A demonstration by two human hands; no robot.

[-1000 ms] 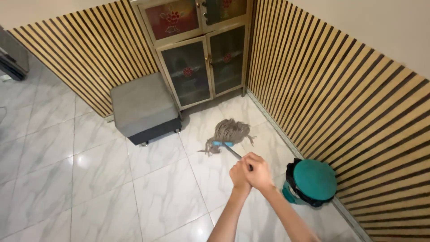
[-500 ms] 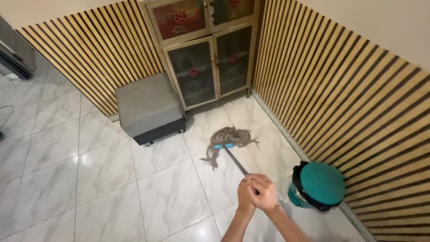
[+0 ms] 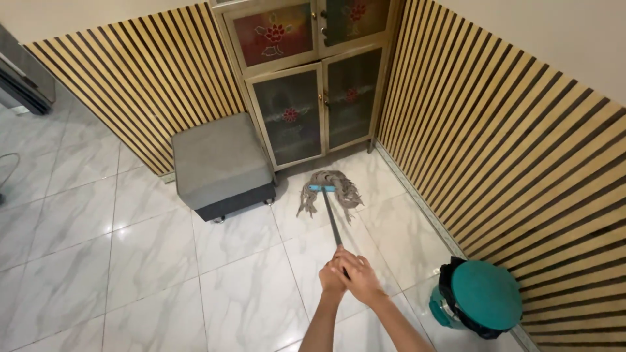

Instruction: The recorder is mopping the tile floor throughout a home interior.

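Grey upholstery covers a low stool (image 3: 222, 163) set against the slatted wall at left, on a white marbled tile floor (image 3: 130, 261). A string mop (image 3: 328, 189) is laid with its head on the tiles just before a glass-door cabinet (image 3: 313, 98); its handle is gripped by the left hand (image 3: 331, 279) and the right hand (image 3: 357, 277), both clenched together around it. A green-lidded bin (image 3: 479, 296) is seen at right, beside the wall
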